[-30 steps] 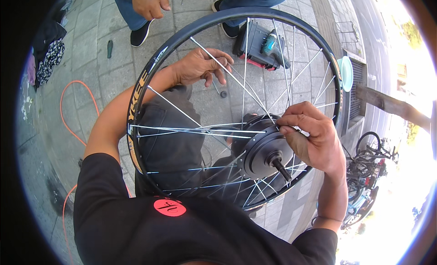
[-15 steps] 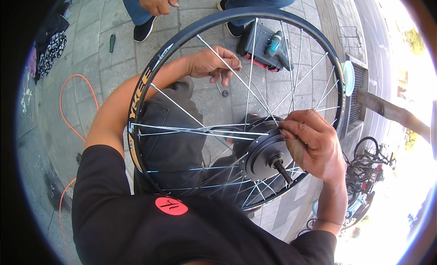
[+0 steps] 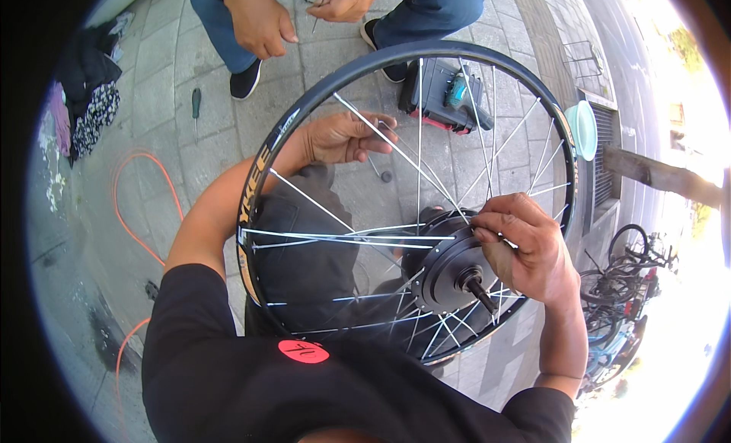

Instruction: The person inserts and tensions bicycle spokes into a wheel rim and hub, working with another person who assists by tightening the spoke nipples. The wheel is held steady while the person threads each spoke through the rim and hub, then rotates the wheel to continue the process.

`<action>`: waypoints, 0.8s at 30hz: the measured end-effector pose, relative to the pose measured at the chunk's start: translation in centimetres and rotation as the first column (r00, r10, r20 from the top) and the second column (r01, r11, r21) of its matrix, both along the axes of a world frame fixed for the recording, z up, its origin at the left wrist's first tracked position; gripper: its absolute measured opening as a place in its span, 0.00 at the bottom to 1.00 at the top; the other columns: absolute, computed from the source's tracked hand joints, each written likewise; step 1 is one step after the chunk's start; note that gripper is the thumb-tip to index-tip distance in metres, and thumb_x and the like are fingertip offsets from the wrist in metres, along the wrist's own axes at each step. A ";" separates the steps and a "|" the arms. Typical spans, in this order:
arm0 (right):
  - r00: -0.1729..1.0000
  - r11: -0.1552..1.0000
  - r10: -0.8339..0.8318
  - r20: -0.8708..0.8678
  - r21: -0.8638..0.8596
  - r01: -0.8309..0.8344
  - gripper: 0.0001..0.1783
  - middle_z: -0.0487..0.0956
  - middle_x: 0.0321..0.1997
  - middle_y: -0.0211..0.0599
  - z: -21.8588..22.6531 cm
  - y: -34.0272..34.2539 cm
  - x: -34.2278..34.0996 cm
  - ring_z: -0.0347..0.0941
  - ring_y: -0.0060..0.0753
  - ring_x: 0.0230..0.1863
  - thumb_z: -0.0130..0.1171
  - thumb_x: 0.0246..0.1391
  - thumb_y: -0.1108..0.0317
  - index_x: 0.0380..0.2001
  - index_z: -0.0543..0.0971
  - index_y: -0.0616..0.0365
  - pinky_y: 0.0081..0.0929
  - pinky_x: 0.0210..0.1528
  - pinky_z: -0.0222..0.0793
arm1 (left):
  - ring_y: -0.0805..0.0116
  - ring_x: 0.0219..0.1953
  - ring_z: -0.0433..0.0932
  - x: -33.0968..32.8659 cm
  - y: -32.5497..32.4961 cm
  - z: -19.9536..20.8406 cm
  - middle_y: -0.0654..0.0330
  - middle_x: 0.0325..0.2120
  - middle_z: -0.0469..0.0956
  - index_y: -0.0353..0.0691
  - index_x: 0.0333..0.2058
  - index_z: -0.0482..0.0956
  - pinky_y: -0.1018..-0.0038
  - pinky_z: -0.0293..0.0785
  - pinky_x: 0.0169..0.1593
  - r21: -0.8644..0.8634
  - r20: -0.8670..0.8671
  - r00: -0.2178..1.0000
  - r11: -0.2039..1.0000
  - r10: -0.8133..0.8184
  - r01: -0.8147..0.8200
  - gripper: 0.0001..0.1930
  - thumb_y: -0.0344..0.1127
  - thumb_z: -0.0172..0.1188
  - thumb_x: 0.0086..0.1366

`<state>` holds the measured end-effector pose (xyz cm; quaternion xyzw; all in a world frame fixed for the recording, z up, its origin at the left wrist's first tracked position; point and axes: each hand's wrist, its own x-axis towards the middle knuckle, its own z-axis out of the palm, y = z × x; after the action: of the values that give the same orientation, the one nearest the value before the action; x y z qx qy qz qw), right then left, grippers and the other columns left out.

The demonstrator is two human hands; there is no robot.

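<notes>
A bicycle wheel with a black rim (image 3: 255,185) stands tilted before me, laced with silver spokes around a black hub motor (image 3: 449,279). Its axle (image 3: 481,294) points toward my lower right. My left hand (image 3: 343,138) reaches behind the rim, thumb and fingers pinched on the outer part of a thin spoke (image 3: 417,157). At the hub's upper flange, my right hand (image 3: 525,241) has its thumb and forefinger closed at the inner end of a spoke; the fingertips partly hide what they grip. My knees are under the wheel.
Across from me a person's hands (image 3: 343,3) hold a thin piece. Beyond the wheel, a teal drill (image 3: 458,91) lies on a black toolbox (image 3: 430,85). A green-handled screwdriver (image 3: 196,108), orange hose (image 3: 156,165) and dark clothes (image 3: 87,77) are left; a pale basin (image 3: 582,131) and bicycles (image 3: 620,291) are right.
The wheel and surroundings sit lower in the picture. My left fingers have drawn closer together at the spoke; my right hand stays at the hub. More of the other person's hands shows.
</notes>
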<state>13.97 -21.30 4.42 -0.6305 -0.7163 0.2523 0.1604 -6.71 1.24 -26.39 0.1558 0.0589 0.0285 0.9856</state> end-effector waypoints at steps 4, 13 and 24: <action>0.999 0.999 -0.021 -0.028 -0.029 0.020 0.12 0.85 0.43 0.43 0.1 0.2 0.1 0.83 0.46 0.44 0.72 0.51 0.81 0.41 0.88 0.64 0.38 0.47 0.81 | 0.57 0.54 0.89 2.0 -0.3 -1.2 0.54 0.55 0.86 0.42 0.59 0.78 0.79 0.90 0.34 -0.017 0.086 0.994 0.998 -0.061 0.063 0.16 0.43 0.57 0.81; 0.992 0.990 -0.089 -0.093 -0.114 0.078 0.12 0.85 0.44 0.43 0.1 0.4 0.2 0.85 0.43 0.42 0.72 0.52 0.81 0.41 0.89 0.64 0.36 0.44 0.81 | 0.57 0.40 0.92 7.3 -1.8 4.0 0.65 0.30 0.82 0.39 0.43 0.79 0.75 0.83 0.26 0.353 -0.253 0.967 0.928 -0.028 0.119 0.16 0.47 0.55 0.83; 0.985 0.985 -0.090 -0.149 -0.157 0.066 0.10 0.84 0.43 0.44 0.1 1.1 0.9 0.85 0.37 0.41 0.70 0.53 0.83 0.40 0.88 0.67 0.32 0.44 0.80 | 0.62 0.41 0.89 5.3 -3.9 1.2 0.65 0.38 0.80 0.46 0.47 0.78 0.66 0.87 0.41 0.394 -0.175 0.985 0.917 0.008 0.062 0.14 0.50 0.58 0.81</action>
<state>14.87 -20.21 4.51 -0.6467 -0.6552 0.3480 0.1774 -1.45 -2.70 -25.19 0.3554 0.1351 0.0126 0.9248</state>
